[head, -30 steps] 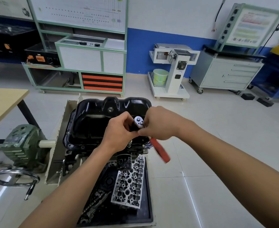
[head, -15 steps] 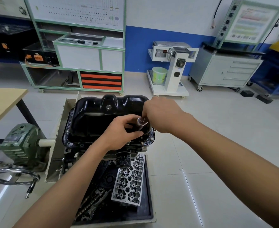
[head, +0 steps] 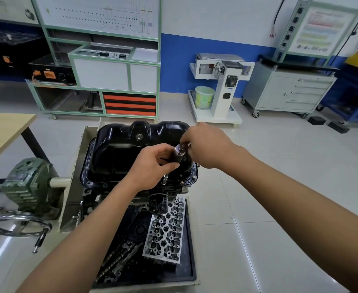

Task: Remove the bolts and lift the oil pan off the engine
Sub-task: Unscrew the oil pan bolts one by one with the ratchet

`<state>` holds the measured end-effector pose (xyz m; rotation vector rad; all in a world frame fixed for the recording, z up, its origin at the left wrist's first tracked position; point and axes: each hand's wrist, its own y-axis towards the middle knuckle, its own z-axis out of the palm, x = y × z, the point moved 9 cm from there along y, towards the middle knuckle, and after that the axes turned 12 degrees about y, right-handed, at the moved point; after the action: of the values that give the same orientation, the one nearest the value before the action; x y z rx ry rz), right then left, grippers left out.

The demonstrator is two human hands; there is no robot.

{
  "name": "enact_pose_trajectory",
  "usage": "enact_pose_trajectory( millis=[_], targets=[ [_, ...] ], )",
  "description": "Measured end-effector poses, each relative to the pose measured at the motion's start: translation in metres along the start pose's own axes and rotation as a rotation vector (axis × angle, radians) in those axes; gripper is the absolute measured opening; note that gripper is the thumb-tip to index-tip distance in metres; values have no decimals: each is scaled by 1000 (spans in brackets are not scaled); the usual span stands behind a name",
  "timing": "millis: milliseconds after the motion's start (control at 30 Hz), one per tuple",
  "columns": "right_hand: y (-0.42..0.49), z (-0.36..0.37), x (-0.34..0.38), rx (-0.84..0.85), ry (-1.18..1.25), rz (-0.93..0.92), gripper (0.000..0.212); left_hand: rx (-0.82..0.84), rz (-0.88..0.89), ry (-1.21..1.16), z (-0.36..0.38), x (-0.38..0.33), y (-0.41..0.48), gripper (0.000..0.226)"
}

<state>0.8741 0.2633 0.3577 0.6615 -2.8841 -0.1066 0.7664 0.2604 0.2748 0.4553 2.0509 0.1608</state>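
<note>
A glossy black oil pan (head: 119, 153) sits upside-up on the engine block (head: 102, 193), with small bolts along its flange (head: 193, 177). My left hand (head: 152, 163) grips the black head of a ratchet wrench (head: 179, 152) above the pan's near right corner. A socket extension (head: 165, 179) runs down from it to the flange. My right hand (head: 205, 144) closes over the ratchet's handle, which is hidden beneath the hand. A drain plug (head: 139, 136) shows on the pan's far wall.
Below the engine a black tray (head: 191, 269) holds a cylinder head (head: 165, 231), chains and an oil filter (head: 158, 203). A green gearbox (head: 28, 182) with a handwheel (head: 18, 225) stands left, beside a wooden table (head: 2, 132). Cabinets and carts line the far wall.
My right hand swung the ratchet handle from the near right side, where its red grip showed, round toward the far right over the pan. The left hand stayed on the ratchet head.
</note>
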Motion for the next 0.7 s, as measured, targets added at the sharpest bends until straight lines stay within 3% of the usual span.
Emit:
enact_pose_trajectory(
  millis=[133, 233, 500, 600, 700],
  targets=[
    [-5, 4, -8, 77, 112, 111, 11, -82, -3, 19, -4, 1, 1, 36],
    [-10, 20, -1, 161, 276, 140, 33, -131, -12, 31, -4, 2, 0, 30],
    [-14, 35, 13, 116, 431, 193, 30, -258, -21, 167, -9, 8, -5, 29],
    [-13, 29, 16, 113, 356, 168, 30, -205, -9, 131, -9, 7, -9, 28],
    [-14, 14, 28, 98, 142, 41, 8, -32, 19, 60, -1, 3, -10, 33]
  ],
)
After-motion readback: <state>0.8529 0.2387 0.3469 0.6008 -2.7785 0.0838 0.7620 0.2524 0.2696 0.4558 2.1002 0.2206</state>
